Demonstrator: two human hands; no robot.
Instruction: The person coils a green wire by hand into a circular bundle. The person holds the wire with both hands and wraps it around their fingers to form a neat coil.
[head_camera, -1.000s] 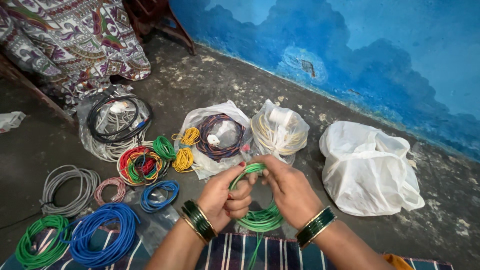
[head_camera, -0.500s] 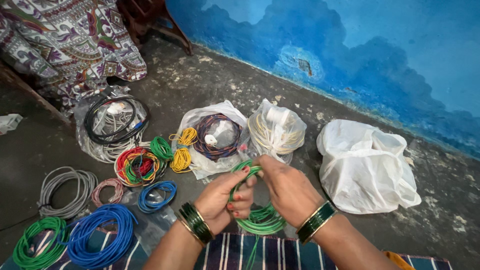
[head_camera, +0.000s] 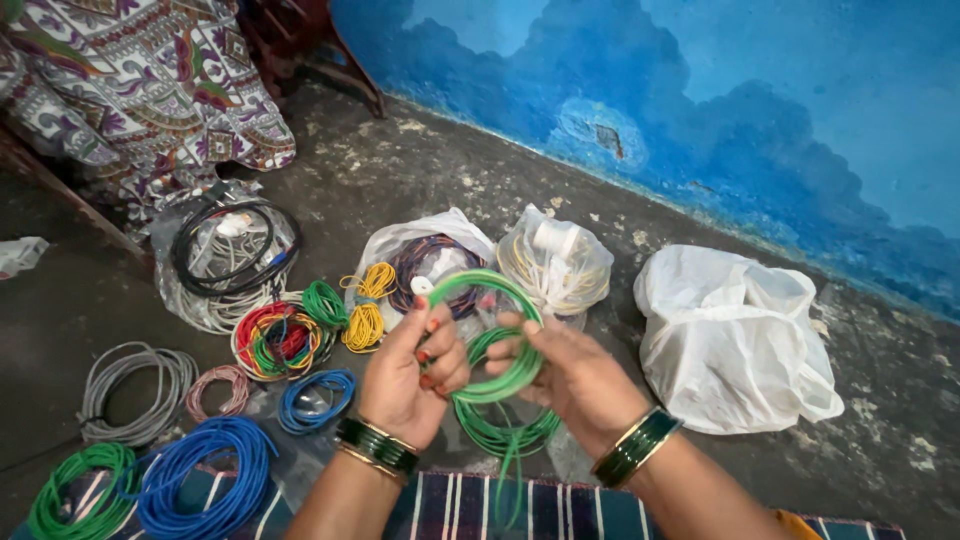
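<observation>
Green wire coil (head_camera: 495, 390) sits between both hands, held up above the striped mat (head_camera: 560, 510) at the lower edge of the view; one fresh loop (head_camera: 478, 283) stands raised above the bundle, and a loose tail hangs down from the bottom toward the mat. The left hand (head_camera: 405, 375) is closed on the left side of the coil, thumb and fingers pinching the strands; the right hand (head_camera: 575, 375) grips the right side, fingers curled over the wire where the raised loop meets the bundle. By the look of it the step in hand is winding — a turn is being laid onto the coil; the next move calls for drawing that loop down flush with the rest while the left hand keeps the strands from springing apart. On the concrete floor (head_camera: 420, 160) beyond lie a yellow wire coil (head_camera: 364, 325), a small blue coil (head_camera: 315, 398), a large blue coil (head_camera: 195, 480) and a white plastic bag (head_camera: 735, 335) — none touched.
</observation>
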